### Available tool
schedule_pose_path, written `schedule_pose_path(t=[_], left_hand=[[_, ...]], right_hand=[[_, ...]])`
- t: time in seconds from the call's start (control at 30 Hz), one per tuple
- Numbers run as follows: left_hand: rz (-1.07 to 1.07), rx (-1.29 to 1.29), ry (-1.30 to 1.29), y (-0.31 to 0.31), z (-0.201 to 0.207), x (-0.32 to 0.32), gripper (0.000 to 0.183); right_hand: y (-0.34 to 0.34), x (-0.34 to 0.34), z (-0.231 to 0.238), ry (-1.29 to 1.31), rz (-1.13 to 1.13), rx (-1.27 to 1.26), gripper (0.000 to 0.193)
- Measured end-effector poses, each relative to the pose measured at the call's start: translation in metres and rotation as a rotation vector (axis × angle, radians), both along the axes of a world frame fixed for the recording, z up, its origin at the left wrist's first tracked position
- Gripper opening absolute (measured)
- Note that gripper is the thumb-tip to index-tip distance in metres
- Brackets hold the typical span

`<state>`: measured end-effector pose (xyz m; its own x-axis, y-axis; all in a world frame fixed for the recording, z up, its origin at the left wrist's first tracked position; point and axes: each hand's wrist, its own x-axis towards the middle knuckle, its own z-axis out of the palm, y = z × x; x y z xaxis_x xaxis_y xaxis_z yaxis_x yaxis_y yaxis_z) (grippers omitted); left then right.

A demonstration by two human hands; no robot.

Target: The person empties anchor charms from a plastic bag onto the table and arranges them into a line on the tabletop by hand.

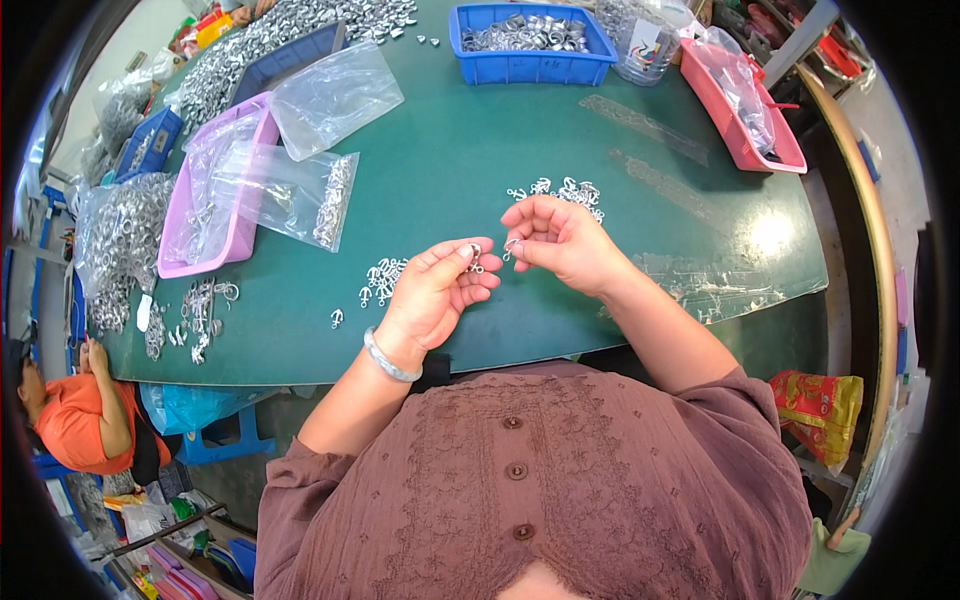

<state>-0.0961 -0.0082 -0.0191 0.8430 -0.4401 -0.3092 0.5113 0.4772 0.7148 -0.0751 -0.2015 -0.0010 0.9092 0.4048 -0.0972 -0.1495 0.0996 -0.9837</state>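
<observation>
Tabletop (450,160) in dark green spreads beneath the work, with a lilac oblong plastic tray (240,240) at its left and a blue rectangular plastic tray (535,70) at its far side. Near the front edge, the left hand (440,285) and right hand (560,240) face each other, just apart. Work this small probably goes best with a light fingertip pinch, both hands low over the surface so that anything dropped stays on it. The left palm is turned partly up, thumb pressed over the fingers; the right shows its knuckles, fingers curled, thumb against forefinger. Beside the left wrist lies a loose pile of silvery anchor-shaped metal charms (382,278); a similar silvery charm heap (575,190) sits beyond the right hand. Smallest are the gripped bits: the left pinches a silvery looped metal piece (477,262), the right a tiny silvery metal piece (509,249), exact shape unclear.
</observation>
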Motion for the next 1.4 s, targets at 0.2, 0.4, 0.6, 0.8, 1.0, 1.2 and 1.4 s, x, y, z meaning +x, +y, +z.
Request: schedule_pose_path(t=[0.2,0.4,0.6,0.8,1.0,1.2,1.4], left_hand=[[0.084,-0.028,0.070,-0.004,0.000,-0.002,0.025],[0.088,-0.060,0.051,-0.002,-0.004,-0.002,0.022],[0.131,-0.022,0.046,-0.004,-0.002,-0.006,0.018],[0.149,0.043,0.007,-0.006,0.004,-0.008,0.016],[0.161,0.095,-0.035,-0.008,0.004,-0.009,0.013],[0.115,0.103,-0.033,-0.015,0.005,-0.008,0.010],[0.054,0.098,-0.029,-0.009,-0.002,-0.008,0.005]], right_hand=[[0.000,-0.001,-0.001,-0.054,0.033,-0.058,0.008],[0.000,-0.001,-0.005,-0.067,0.044,-0.079,0.012],[0.007,-0.008,0.003,0.053,0.013,0.009,0.016],[0.008,-0.008,0.004,0.099,-0.004,0.053,0.028],[0.009,-0.008,0.005,0.071,-0.041,0.021,0.030],[0.009,-0.008,0.001,0.003,-0.051,0.026,0.030],[0.003,0.011,-0.001,-0.208,-0.090,-0.359,0.017]])
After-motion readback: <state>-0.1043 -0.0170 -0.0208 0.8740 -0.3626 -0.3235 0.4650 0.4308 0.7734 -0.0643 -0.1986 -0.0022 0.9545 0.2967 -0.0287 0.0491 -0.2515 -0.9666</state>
